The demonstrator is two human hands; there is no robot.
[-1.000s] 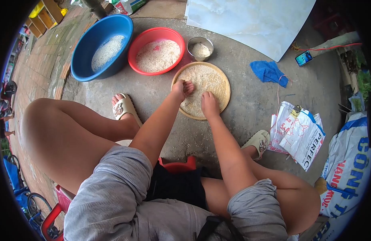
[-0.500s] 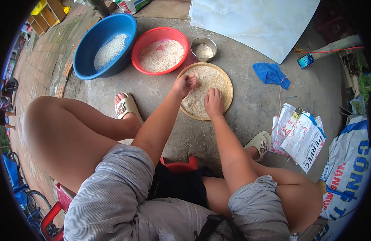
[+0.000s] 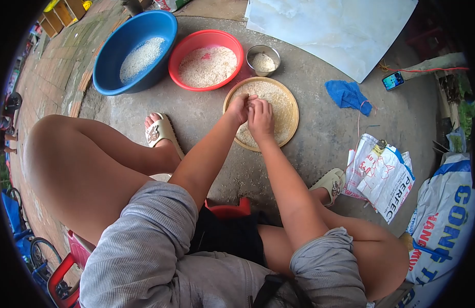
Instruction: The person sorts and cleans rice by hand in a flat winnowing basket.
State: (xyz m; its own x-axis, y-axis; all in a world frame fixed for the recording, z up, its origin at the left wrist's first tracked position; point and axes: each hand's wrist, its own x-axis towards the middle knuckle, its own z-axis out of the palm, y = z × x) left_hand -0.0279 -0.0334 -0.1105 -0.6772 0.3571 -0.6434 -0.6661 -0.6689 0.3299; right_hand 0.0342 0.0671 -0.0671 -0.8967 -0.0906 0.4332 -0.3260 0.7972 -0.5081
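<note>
A round woven tray [image 3: 294,126] lies on the ground before me, its bottom covered with pale rice grains [image 3: 271,92]. Over its left part, my left hand [image 3: 239,109] is cupped with curled fingers; what lies in the palm is hidden. My right hand [image 3: 261,119] meets it from the right, fingers bent and tips against the left hand's fingers. Anything pinched there is too small to make out. Just beyond the tray stand a small metal bowl [image 3: 274,68] with grain in it and a red basin [image 3: 178,77] partly filled with grain.
A large blue basin [image 3: 106,77] holding white rice stands at the upper left. To the right lie a blue cloth [image 3: 345,94], a phone [image 3: 393,80], and printed sacks [image 3: 384,177]. A pale marbled panel [image 3: 330,31] lies at the back. Scattered grains dot the concrete.
My right hand has moved left and up from the grain in the tray to my left hand. The left hand has turned slightly inward, and both now touch.
</note>
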